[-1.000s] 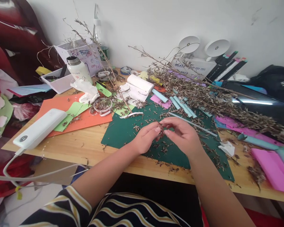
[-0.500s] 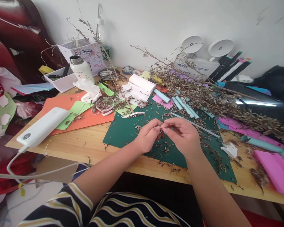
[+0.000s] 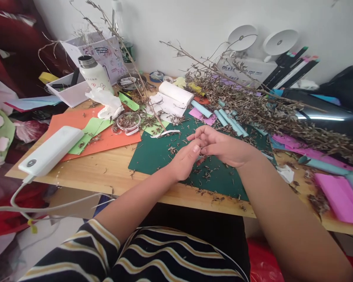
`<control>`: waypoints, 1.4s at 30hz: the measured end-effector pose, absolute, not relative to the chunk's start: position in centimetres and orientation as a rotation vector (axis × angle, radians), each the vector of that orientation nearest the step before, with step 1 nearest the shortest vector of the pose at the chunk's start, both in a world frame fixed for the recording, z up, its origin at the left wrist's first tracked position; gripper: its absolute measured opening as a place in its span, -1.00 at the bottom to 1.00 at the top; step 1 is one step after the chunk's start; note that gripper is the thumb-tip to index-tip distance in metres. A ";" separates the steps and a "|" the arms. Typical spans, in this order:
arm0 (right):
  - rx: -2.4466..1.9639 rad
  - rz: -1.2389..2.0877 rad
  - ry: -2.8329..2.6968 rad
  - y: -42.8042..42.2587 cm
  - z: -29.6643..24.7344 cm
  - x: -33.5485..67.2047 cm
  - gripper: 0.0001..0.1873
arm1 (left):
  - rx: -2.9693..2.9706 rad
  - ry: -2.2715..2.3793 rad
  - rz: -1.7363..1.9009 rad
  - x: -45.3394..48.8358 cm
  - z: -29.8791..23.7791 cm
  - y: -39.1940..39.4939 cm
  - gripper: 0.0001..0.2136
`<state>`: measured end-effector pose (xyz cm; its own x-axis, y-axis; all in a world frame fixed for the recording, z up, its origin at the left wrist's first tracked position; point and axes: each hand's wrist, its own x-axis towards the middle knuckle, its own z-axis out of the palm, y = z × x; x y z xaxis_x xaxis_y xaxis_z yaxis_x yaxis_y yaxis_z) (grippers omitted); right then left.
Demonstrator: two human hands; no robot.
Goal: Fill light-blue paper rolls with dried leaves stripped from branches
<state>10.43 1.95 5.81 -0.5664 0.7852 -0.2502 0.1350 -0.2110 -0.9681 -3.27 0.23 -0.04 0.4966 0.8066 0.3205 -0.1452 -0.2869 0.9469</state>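
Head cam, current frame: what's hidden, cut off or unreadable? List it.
- Head view: whatever sits between the left hand and right hand is covered by their own fingers.
- Head view: the print on the white box is too small to read, and dried branches cross it.
- Head view: the pink paper is cut off by the right edge.
- Head view: the cable from the power bank runs off the left edge.

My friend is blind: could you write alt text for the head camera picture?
The left hand and right hand meet at the fingertips above a green cutting mat littered with dried leaf bits. Dried branches, orange paper and a white power bank lie around.
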 end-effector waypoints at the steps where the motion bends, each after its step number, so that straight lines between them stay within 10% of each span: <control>1: -1.109 1.846 -1.603 2.0 6.0 10.3 -0.72 | 1.611 0.582 1.033 -3.3 0.0 0.3 -0.51; 12: -0.859 1.723 -1.271 0.1 3.5 10.0 -0.64 | 1.455 0.627 1.019 -2.7 1.1 0.2 -0.69; 23: -0.962 0.890 -0.923 -3.8 1.9 15.7 -0.84 | 1.429 0.628 0.944 -3.5 1.6 0.5 -0.85; 32: -1.825 0.145 -2.207 -2.2 1.6 13.9 -0.78 | 1.466 0.598 0.999 -3.1 0.6 0.7 -0.75; 42: -1.982 0.119 -2.470 -1.4 1.8 10.0 -0.76 | 1.427 0.571 1.028 -3.0 -0.1 0.4 -0.49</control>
<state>10.01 -1.37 1.78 -0.2173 0.9737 -0.0682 0.9758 0.2149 -0.0414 -3.01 0.41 -0.06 0.4847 0.8383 0.2497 -0.2302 -0.1531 0.9610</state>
